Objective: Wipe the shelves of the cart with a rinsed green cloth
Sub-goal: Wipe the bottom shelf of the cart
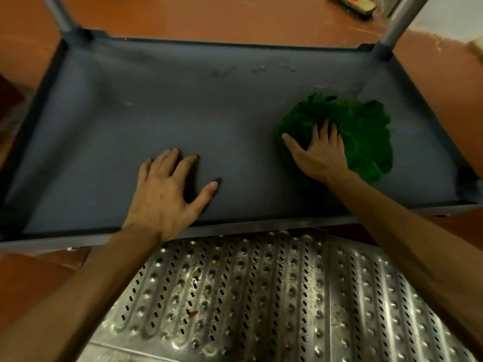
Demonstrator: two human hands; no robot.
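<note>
The cart's grey-blue shelf (156, 113) fills the upper part of the head view, with a raised rim all around. A crumpled green cloth (366, 131) lies on the shelf's right side. My right hand (318, 152) presses down on the cloth's left part, fingers spread over it. My left hand (167, 189) rests flat on the bare shelf near the front rim, fingers apart and holding nothing. Faint wet marks (261, 69) show near the shelf's far edge.
Two grey cart posts rise at the far corners, left post (60, 14) and right post (400, 24). A perforated metal floor grate (261, 296) lies below the cart's front edge. Red-brown floor (209, 17) surrounds the cart; a brush-like object (358, 3) lies at the far right.
</note>
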